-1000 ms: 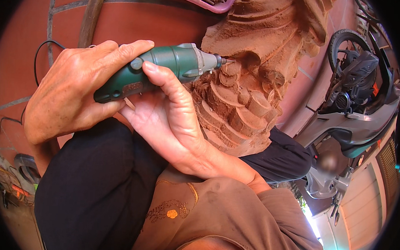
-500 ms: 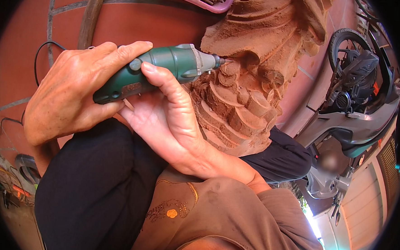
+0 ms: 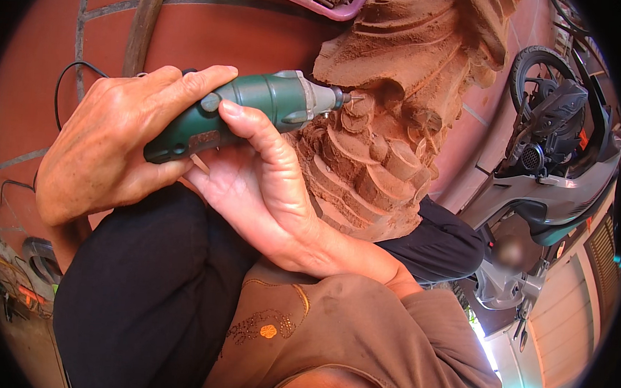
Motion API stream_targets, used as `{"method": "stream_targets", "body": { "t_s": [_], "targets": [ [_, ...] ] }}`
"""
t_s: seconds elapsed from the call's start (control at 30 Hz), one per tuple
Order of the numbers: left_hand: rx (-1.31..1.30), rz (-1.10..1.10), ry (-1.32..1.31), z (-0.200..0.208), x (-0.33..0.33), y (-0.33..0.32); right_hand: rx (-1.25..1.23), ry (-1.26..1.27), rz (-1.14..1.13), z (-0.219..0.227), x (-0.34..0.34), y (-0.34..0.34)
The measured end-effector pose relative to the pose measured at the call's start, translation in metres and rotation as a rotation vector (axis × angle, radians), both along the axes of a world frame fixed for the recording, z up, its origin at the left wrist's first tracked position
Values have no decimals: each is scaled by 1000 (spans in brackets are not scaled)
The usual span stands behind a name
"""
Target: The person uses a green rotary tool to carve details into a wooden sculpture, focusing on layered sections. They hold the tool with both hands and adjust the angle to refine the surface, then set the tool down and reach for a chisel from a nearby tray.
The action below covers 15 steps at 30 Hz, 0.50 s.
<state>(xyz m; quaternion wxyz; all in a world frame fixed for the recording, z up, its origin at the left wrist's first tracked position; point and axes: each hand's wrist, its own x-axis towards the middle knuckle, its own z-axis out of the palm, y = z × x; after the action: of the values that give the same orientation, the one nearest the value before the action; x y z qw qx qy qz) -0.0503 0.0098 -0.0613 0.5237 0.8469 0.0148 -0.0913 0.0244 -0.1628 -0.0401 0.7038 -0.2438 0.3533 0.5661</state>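
A green rotary tool with a grey nose lies across both my hands, its thin bit pointing right. The bit's tip is at a rounded knob on a reddish-brown carved piece, which is cut into folds and curled ridges and coated with dust. Wrapped over the tool's rear end from the left is my left hand. From below, my right hand supports the tool's body, palm up, with the thumb pressed along its near side. My right hand's other fingers are mostly hidden behind the tool.
A pink plastic basket with tools stands at the top. A curved wooden bar lies on the red tiled floor. Black cord runs at the left. A motorbike stands at the right. My dark-trousered leg is folded below the tool.
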Motion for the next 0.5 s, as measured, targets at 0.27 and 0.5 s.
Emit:
{"method": "stream_targets", "body": {
  "t_s": [0.27,0.5],
  "targets": [
    [25,6,-13,2,-3,-2,-4,-21,4,4,-2,-1],
    [31,6,-29,4,-4,-2,-8,-16,14,6,-1,-1]
  ]
}}
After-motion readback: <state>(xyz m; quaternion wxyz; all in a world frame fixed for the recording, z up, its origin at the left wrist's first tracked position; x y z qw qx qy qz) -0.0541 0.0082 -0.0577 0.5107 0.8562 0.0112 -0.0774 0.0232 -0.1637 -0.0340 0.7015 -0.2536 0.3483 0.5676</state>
